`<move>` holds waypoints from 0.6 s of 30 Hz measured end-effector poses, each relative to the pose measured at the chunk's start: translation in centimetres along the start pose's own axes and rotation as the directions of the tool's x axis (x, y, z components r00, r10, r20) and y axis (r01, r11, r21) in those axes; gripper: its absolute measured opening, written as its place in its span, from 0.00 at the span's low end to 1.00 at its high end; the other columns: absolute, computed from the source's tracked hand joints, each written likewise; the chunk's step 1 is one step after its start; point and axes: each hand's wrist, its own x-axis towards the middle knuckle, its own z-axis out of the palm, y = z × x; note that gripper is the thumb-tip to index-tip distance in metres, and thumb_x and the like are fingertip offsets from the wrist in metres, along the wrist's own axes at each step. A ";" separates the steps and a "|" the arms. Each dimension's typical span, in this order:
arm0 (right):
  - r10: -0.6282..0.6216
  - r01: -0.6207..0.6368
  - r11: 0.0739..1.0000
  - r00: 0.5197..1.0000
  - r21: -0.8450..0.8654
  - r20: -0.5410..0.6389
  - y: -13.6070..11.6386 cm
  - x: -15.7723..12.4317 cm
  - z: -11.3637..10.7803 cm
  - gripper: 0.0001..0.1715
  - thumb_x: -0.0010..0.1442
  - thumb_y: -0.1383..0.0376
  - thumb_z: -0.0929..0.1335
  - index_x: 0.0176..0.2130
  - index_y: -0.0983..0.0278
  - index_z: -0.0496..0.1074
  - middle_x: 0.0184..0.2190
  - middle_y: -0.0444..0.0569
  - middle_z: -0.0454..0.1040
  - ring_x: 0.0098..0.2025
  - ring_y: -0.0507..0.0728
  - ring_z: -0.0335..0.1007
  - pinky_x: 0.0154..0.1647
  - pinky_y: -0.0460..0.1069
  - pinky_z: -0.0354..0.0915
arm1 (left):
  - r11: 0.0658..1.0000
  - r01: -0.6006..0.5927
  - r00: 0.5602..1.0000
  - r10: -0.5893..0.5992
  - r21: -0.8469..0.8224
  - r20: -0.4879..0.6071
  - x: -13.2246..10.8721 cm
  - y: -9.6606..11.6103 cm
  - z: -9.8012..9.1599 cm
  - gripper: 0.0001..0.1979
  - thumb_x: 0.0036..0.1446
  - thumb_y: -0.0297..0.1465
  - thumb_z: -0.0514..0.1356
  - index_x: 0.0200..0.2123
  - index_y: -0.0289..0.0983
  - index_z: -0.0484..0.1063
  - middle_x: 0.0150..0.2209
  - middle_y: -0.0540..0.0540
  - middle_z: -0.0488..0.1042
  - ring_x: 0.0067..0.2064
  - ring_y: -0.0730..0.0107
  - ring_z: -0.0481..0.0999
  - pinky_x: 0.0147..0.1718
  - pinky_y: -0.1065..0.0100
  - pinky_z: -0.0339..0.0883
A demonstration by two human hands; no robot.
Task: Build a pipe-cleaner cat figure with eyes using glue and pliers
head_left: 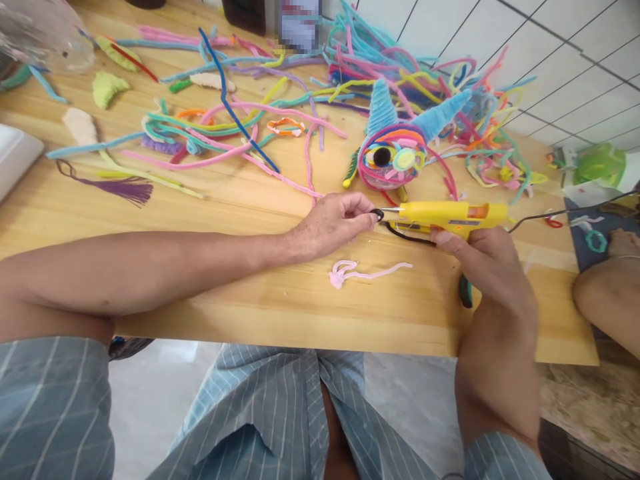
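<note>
Currently, head view: left hand (345, 223) pinches a small black coil (379, 215) above the desk (280, 300), right hand (483, 257) grips a yellow glue gun (435, 212), long axis sideways, its metal nozzle (391, 209) aimed left toward the coil, contact between them unclear

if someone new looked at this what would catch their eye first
Probably the bright yellow glue gun right of centre, held in the right hand, its nozzle close to the small black loop pinched in the left hand. Just beyond it sits a colourful round figure with two pointed blue ears, and behind that a tangled heap of fuzzy strips lies near the tiled wall.
</note>
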 end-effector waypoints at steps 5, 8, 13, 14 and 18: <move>0.002 -0.002 1.000 1.000 0.015 0.002 0.3 0.0 0.0 0.26 0.59 0.40 0.76 0.34 0.58 0.83 0.36 0.48 0.85 0.40 0.62 0.80 0.46 0.58 0.77 | 1.000 -0.019 1.000 0.019 0.017 -0.008 0.0 0.1 0.0 0.08 0.61 0.34 0.66 0.32 0.37 0.73 0.25 0.55 0.70 0.26 0.76 0.66 0.26 0.71 0.58; 0.008 -0.009 1.000 1.000 0.024 0.004 0.4 -0.1 0.1 0.25 0.59 0.41 0.77 0.34 0.59 0.83 0.36 0.48 0.85 0.39 0.62 0.79 0.45 0.58 0.77 | 0.999 -0.018 1.000 0.018 0.034 -0.008 0.0 -0.1 0.0 0.08 0.61 0.35 0.66 0.32 0.37 0.73 0.26 0.54 0.71 0.26 0.76 0.66 0.27 0.71 0.58; -0.017 0.017 1.000 1.000 0.015 0.003 0.3 -0.1 0.1 0.23 0.60 0.43 0.76 0.34 0.59 0.83 0.37 0.48 0.85 0.40 0.62 0.80 0.47 0.58 0.77 | 0.999 -0.025 1.000 0.025 0.042 0.000 0.0 -0.2 -0.1 0.09 0.61 0.36 0.66 0.32 0.36 0.73 0.25 0.54 0.70 0.26 0.76 0.65 0.26 0.70 0.56; -0.022 0.022 1.000 1.000 0.021 0.003 0.3 -0.1 0.0 0.23 0.61 0.43 0.76 0.34 0.59 0.83 0.37 0.48 0.85 0.40 0.62 0.80 0.48 0.58 0.78 | 0.999 -0.031 1.000 0.031 0.042 0.003 0.0 -0.2 -0.1 0.10 0.61 0.36 0.66 0.32 0.36 0.73 0.24 0.54 0.69 0.25 0.76 0.65 0.25 0.70 0.56; -0.032 0.032 0.999 0.999 0.015 0.005 0.3 0.0 0.0 0.23 0.60 0.41 0.76 0.35 0.58 0.83 0.36 0.47 0.85 0.39 0.62 0.80 0.46 0.59 0.78 | 0.997 -0.063 0.998 0.063 0.051 0.005 0.0 -0.4 -0.2 0.10 0.61 0.36 0.65 0.33 0.36 0.74 0.26 0.54 0.71 0.26 0.76 0.66 0.26 0.71 0.57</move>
